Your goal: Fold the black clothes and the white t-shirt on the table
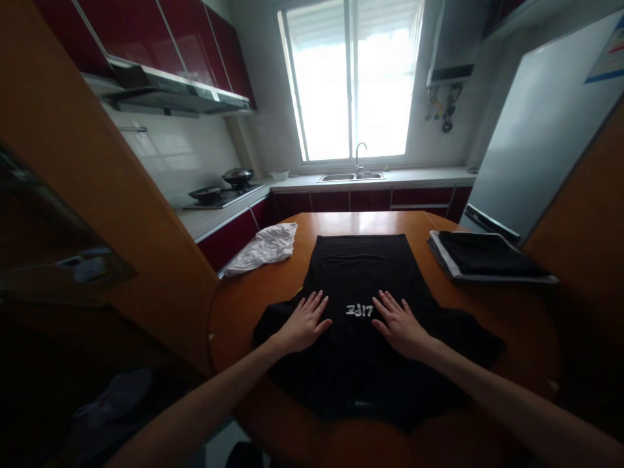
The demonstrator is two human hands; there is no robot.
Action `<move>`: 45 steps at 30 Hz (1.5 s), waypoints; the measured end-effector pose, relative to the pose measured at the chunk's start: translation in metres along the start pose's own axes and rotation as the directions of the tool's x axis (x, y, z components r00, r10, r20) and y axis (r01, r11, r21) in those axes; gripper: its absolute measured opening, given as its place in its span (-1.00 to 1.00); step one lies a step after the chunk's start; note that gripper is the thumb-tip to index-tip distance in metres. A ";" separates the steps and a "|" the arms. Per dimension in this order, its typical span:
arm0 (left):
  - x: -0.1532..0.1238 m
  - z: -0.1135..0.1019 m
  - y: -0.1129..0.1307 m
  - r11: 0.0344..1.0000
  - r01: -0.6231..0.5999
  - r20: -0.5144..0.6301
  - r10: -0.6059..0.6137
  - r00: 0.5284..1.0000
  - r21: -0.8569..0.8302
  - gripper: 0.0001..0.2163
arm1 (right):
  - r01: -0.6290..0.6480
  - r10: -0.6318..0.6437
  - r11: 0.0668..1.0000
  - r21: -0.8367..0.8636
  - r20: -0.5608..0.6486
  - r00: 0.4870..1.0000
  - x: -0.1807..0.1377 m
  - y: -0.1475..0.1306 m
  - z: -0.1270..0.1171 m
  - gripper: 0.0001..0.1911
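A black T-shirt (363, 266) lies spread out on the wooden table (234, 331), its hem toward the window and its collar toward me. White lettering on its chest appears upside down from here. Flat on the cloth to the left of the lettering rests my left hand (303, 323), fingers extended. My right hand (400, 327) lies flat just right of the lettering, its fingers spread too. Neither hand grips the fabric. Both sleeves stretch out to the sides, the left one partly behind my left forearm.
A crumpled white cloth (268, 249) lies at the table's left edge. Folded garments (487, 255), black over white, are stacked at the right. Beyond the table are a counter with a sink (351, 177), a stove with pans (237, 176), and a fridge (546, 130) on the right.
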State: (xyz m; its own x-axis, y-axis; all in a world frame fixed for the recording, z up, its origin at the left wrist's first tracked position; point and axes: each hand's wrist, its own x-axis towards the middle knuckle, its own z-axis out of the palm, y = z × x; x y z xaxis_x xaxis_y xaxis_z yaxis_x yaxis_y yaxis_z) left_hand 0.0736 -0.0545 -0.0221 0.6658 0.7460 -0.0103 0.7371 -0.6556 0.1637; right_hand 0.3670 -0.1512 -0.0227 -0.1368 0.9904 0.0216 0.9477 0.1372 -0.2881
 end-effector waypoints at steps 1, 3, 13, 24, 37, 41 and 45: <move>-0.009 0.000 0.004 1.000 0.005 0.005 -0.005 1.000 0.000 -0.35 | 0.003 -0.003 1.000 0.006 -0.002 1.000 -0.005 -0.004 -0.001 -0.33; -0.029 0.000 0.012 1.000 0.004 0.004 -0.004 1.000 0.007 -0.35 | 0.029 -0.029 0.999 0.017 -0.009 1.000 -0.019 -0.013 0.001 -0.34; -0.103 -0.006 0.067 0.968 -0.251 -0.067 0.249 0.966 -0.020 -0.33 | 0.095 -0.093 0.995 0.039 -0.055 0.994 -0.118 -0.038 0.022 -0.33; -0.134 -0.002 0.077 0.908 -0.395 -0.178 0.370 0.912 -0.139 -0.68 | 0.270 -0.241 0.955 0.121 -0.210 0.947 -0.152 -0.039 0.019 -0.55; -0.138 0.001 0.079 0.875 -0.335 -0.338 0.216 0.916 -0.350 -0.85 | 0.281 -0.224 0.954 0.105 -0.376 0.899 -0.170 -0.031 0.020 -0.86; -0.137 0.002 0.075 0.866 -0.339 -0.321 0.224 0.920 -0.367 -0.87 | 0.302 -0.242 0.948 0.102 -0.385 0.890 -0.166 -0.031 0.018 -0.82; -0.138 0.002 0.072 0.858 -0.360 -0.289 0.263 0.920 -0.366 -0.88 | 0.307 -0.246 0.944 0.124 -0.358 0.901 -0.165 -0.028 0.012 -0.82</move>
State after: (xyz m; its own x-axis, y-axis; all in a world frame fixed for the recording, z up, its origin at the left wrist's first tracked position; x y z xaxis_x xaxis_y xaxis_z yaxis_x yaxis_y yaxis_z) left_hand 0.0349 -0.2055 -0.0109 0.7735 0.5479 0.3187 0.3506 -0.7887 0.5050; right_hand 0.3595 -0.3185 -0.0302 -0.2528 0.8650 0.4334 0.8164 0.4311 -0.3843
